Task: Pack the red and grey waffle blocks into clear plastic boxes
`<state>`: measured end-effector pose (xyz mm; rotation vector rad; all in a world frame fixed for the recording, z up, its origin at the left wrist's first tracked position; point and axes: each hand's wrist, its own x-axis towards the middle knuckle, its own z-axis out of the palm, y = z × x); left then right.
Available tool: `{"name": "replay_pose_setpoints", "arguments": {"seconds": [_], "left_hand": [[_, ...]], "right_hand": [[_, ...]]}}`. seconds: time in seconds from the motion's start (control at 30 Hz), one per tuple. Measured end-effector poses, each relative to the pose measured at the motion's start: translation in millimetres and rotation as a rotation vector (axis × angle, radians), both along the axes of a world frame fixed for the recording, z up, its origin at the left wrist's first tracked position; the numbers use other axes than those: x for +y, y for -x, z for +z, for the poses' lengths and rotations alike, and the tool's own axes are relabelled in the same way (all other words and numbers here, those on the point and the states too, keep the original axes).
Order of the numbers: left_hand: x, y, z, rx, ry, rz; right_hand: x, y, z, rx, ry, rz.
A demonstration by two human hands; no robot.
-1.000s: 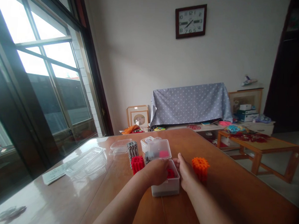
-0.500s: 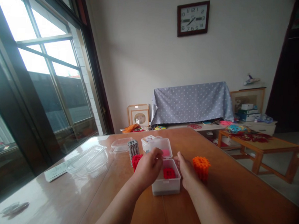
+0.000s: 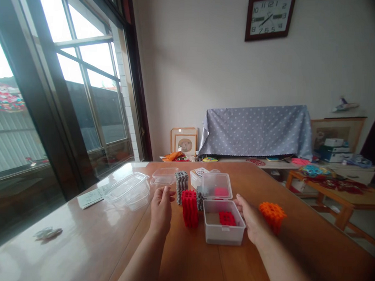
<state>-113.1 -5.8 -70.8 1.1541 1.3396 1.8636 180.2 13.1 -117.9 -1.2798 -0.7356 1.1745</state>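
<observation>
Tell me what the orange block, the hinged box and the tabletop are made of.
The orange lattice block looks like moulded plastic: saturated colour, crisp grid openings, slight sheen. The hinged box looks like translucent plastic, with cloudy see-through walls and a snap-style lid. The tabletop looks like varnished wood, warm-toned with a seam and bright reflections, though the gloss could be a clear covering.

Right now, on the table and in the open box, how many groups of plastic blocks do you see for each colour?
Grey stacks: 2
Red blocks: 2 (one stack on the table, one red piece in the open box)
Orange stack: 1
Pink piece, seen in the lid: 1
Total: 6
</observation>
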Motion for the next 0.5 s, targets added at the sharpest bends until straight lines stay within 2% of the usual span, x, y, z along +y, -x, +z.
{"name": "replay_pose_setpoints", "arguments": {"seconds": [0.17, 0.27, 0.33, 0.5], "left_hand": [[1.0, 0.1, -3.2, -0.049, 0.077, -0.052], [-0.9, -2.0, -1.6, -0.032, 0.121, -0.117], [-1.7, -2.2, -0.8, -0.014, 0.126, -0.133], [-0.9, -1.1, -1.3, -0.05, 0.149, -0.147]], "right_hand": [[-1.6, -3.8, -0.6, -0.052, 0.062, 0.023], [-1.8, -6.1, -3.2, -0.073, 0.032, -0.042], [-2.8, -6.2, -3.5, -0.123, -0.037, -0.124], [-9.4, -0.3, 6.3, -0.296, -0.322, -0.327]]}}
